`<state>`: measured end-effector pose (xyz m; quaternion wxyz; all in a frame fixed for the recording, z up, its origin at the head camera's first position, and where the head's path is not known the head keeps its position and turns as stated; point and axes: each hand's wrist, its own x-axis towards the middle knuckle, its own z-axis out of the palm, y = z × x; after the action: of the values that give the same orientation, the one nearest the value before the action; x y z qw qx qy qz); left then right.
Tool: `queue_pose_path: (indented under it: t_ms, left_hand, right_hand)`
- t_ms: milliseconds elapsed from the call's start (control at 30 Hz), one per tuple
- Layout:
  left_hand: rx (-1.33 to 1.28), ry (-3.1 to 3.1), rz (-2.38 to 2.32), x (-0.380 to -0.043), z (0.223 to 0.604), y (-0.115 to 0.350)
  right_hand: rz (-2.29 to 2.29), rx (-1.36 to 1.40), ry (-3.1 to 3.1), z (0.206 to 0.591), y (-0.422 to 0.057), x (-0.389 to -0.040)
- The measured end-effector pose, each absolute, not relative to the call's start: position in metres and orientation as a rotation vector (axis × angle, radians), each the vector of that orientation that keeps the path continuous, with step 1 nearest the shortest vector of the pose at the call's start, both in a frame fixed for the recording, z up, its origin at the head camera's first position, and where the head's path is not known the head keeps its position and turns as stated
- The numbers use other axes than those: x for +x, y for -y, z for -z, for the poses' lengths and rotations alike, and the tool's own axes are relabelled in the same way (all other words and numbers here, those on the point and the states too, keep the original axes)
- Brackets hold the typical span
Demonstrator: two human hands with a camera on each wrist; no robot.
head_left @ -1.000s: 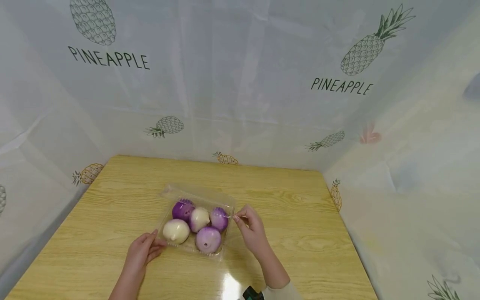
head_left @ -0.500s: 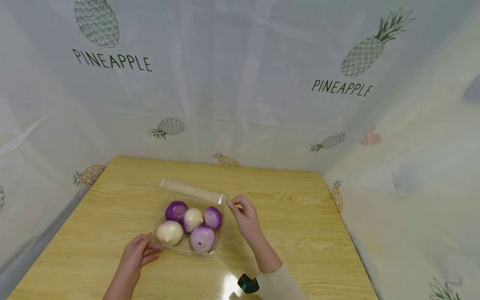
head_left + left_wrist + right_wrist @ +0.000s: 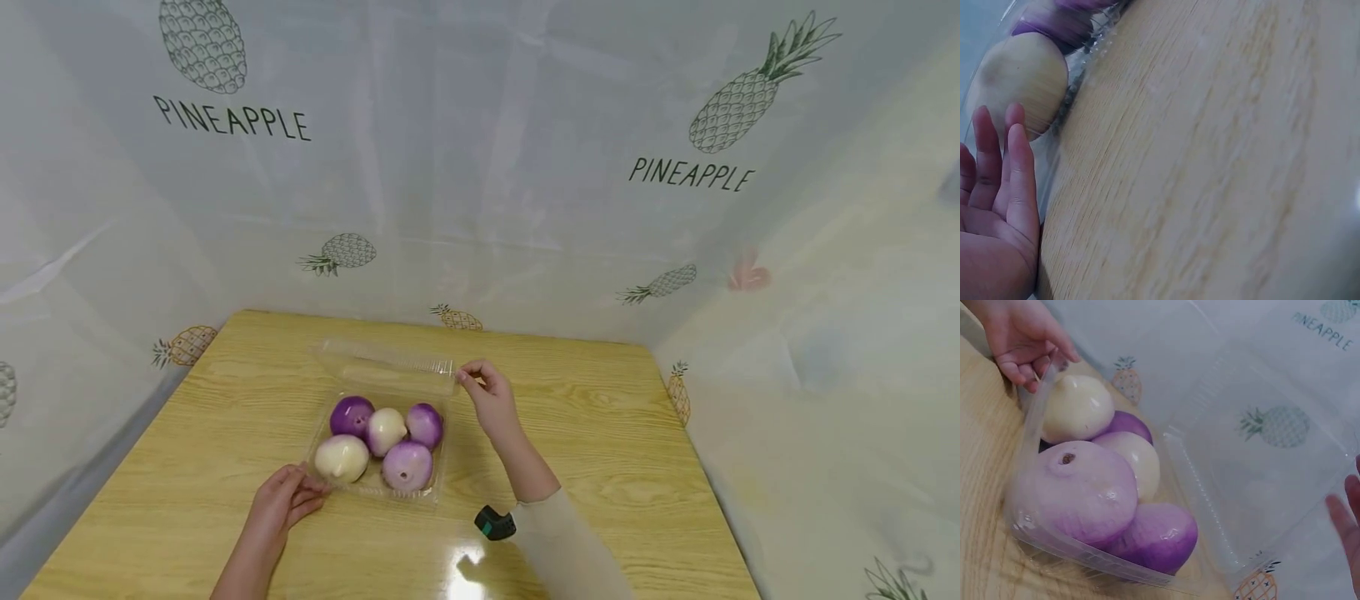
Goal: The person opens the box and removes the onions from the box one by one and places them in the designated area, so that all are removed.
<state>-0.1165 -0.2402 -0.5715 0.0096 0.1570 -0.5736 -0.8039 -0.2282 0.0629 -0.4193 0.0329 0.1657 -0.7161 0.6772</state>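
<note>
A clear plastic clamshell box [image 3: 444, 483] stands on the table, holding several purple and white turnips [image 3: 407, 467]. Its hinged lid [image 3: 390, 360] is raised and leans back, away from the person. At the box's near left corner, my left hand [image 3: 279, 504] grips the rim, seen also in the right wrist view with the thumb over the edge. My right hand [image 3: 491, 402] pinches the lid's right corner. In the left wrist view, the fingers [image 3: 1021, 175] lie beside a pale turnip [image 3: 1022, 81]. Only some right fingertips [image 3: 1338, 515] show in the right wrist view.
The wood-grain table [image 3: 585, 467] extends around the box on all sides. Pineapple-printed sheeting [image 3: 480, 167] hangs behind it and along both sides. A small black device [image 3: 495, 523] sits at the right wrist, beside the sleeve [image 3: 562, 533].
My right hand has moved up and away from me, swinging the lid off the turnips to a raised position. The box has shifted slightly left, and my left hand stays at its corner.
</note>
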Motion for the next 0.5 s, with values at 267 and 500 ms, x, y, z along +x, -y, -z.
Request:
queue_pose_path:
  t_ms: [267,500]
  left_hand:
    - [0.443,1.779,2.501,-0.117,0.575,0.24]
    - [0.469,1.804,2.497,-0.116,0.575,0.241]
  right_hand:
    - [-2.136,0.535,2.169,0.42,-0.062,-0.243]
    - [-2.124,0.506,2.193,0.427,-0.065,-0.252]
